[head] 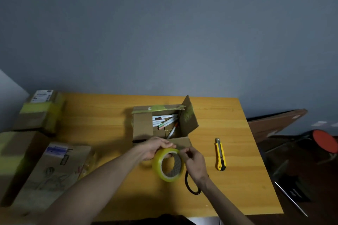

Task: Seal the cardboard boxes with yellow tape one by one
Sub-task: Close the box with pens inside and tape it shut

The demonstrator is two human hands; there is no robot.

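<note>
A roll of yellow tape (167,166) is held upright above the wooden table (102,118), just in front of an open cardboard box (142,126). My left hand (155,147) grips the roll from the left, thumb on its top. Fingertips of my right hand (193,162) pinch at the roll's upper right edge. Inside the box lie several pens and markers (167,120); its right flap stands up, and old yellow tape clings to the back flap.
A yellow utility knife (220,154) lies to the right of the box. A dark loop, perhaps scissors handles (191,186), sits under my right wrist. Taped cardboard boxes (41,113) and a flat parcel (53,173) are on the left. A chair (323,140) stands at right.
</note>
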